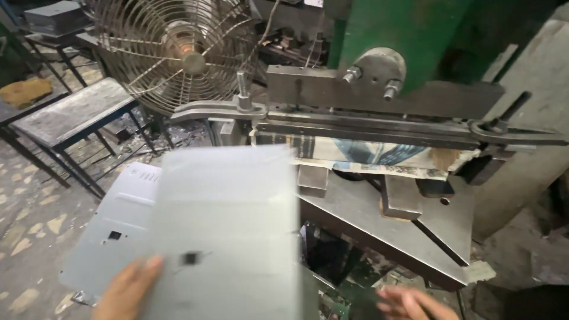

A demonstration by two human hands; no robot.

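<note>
Two hands hold things: left hand (pixel 127 290) fingers press the blurred metal sheet (pixel 225 231); right hand (pixel 409 303) fingers spread. Sheet may slip, grip looks loose.

Left hand (pixel 127 290) on blurred grey metal sheet (pixel 228 231), right hand (pixel 412 303) near press bed (pixel 385 228), wire-guard fan (pixel 178 50) behind

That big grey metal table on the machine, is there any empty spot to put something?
The angled plate is bare between the small steel block and the bigger block. It is crowded along the blade bar, and the metal sheet under the left hand covers its left side.
</note>
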